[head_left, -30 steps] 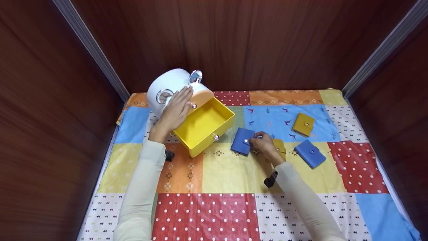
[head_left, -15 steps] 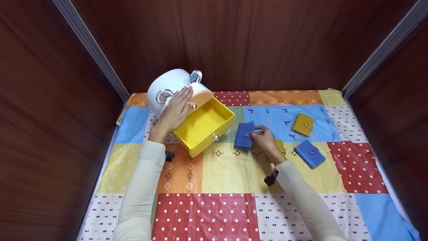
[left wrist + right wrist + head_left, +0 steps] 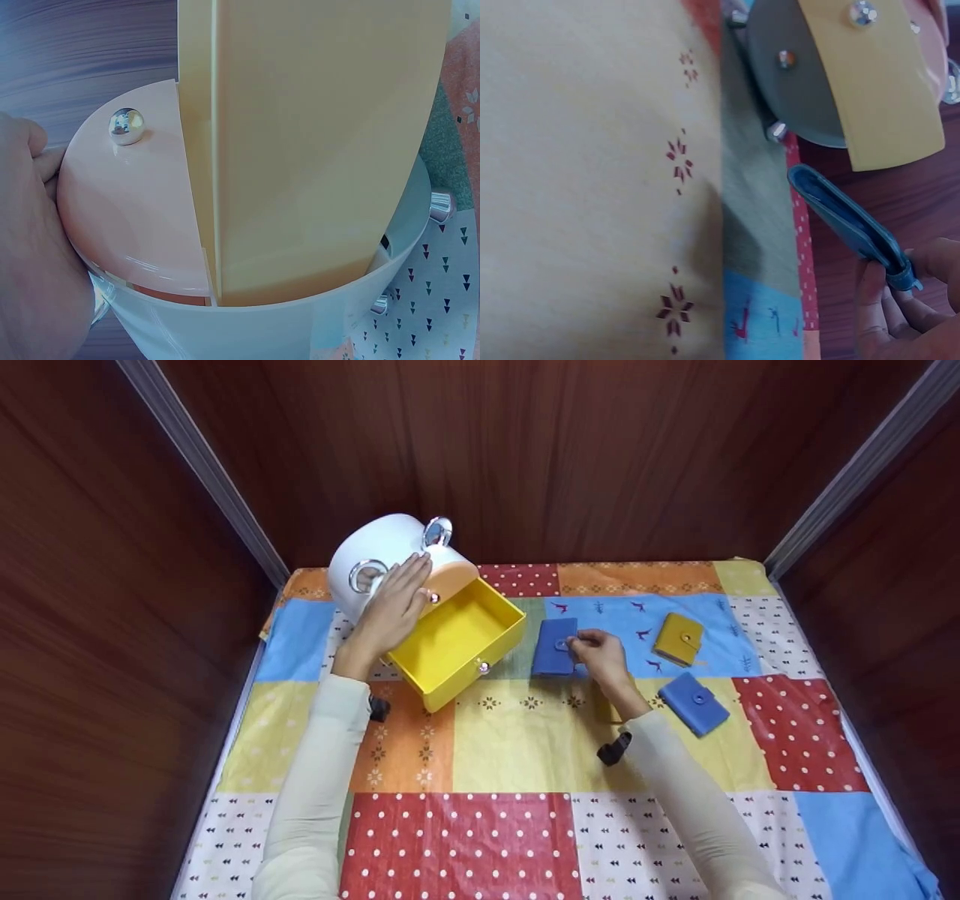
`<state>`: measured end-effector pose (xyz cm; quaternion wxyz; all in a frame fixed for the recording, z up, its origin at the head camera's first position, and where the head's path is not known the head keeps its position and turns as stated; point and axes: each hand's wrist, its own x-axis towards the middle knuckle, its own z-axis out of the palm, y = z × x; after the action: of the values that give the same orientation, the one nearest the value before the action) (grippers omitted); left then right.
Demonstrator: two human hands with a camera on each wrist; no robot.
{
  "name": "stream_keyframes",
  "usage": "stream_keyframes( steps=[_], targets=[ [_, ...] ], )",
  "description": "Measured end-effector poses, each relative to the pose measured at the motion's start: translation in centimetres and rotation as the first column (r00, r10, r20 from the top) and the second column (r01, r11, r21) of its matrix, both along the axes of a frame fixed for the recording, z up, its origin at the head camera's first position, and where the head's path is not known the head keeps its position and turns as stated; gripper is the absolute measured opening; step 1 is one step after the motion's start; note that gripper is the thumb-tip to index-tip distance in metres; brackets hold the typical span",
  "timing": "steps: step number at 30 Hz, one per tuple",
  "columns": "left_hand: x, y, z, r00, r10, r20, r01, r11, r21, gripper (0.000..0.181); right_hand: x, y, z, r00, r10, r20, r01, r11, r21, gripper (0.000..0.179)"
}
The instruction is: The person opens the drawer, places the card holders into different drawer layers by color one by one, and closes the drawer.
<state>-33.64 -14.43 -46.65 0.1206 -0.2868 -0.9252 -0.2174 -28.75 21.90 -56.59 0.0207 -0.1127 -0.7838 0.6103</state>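
Note:
My left hand (image 3: 386, 619) rests with straight fingers on the top of a white rounded drawer box (image 3: 379, 540) with silver ear-like rings. The box's yellow drawer (image 3: 469, 679) is pulled out and nothing lies in it. In the left wrist view, this hand lies along the edge of the pink upper drawer (image 3: 127, 195), which is closed. My right hand (image 3: 604, 660) pinches a blue snap-button wallet (image 3: 553, 652) at its strap edge. The right wrist view shows this wallet (image 3: 847, 217) raised above the cloth, apart from the drawer.
A mustard wallet (image 3: 678, 639) and another blue wallet (image 3: 694, 705) lie on the patchwork cloth (image 3: 510, 742) at the right. A second mustard wallet (image 3: 607, 709) is mostly hidden beneath my right wrist. Dark wood panels (image 3: 510, 457) enclose the table at the back and sides.
My right hand has lifted the blue wallet and carried it away from me and slightly right. More of the mustard wallet under the wrist is covered. My left hand has stayed put.

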Motion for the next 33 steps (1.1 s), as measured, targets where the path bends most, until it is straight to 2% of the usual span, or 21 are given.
stream_keyframes(
  steps=[10, 19, 26, 33],
  targets=[
    [0.0, 0.0, 0.1, 1.000, -0.019, -0.003, 0.019, 1.000, 0.006, 0.048, -0.4, 0.2, 1.9, 0.999, -0.037, -0.037, 0.036, 0.999, -0.033, 0.034],
    [0.1, 0.0, 0.1, 1.000, -0.010, 0.005, 0.010, 1.000, -0.002, 0.048, -0.3, 0.7, 3.3, 0.997, -0.008, -0.077, 0.010, 1.000, 0.030, 0.038],
    [0.2, 0.0, 0.1, 1.000, -0.015, -0.006, 0.015, 1.000, 0.008, 0.048, -0.5, 0.5, 4.4, 0.996, -0.008, -0.088, 0.008, 1.000, -0.005, 0.036],
    [0.1, 0.0, 0.1, 1.000, -0.007, 0.002, 0.007, 1.000, 0.006, 0.048, -0.5, 0.3, 5.6, 0.993, 0.008, -0.118, -0.007, 1.000, 0.009, 0.036]
  ],
)
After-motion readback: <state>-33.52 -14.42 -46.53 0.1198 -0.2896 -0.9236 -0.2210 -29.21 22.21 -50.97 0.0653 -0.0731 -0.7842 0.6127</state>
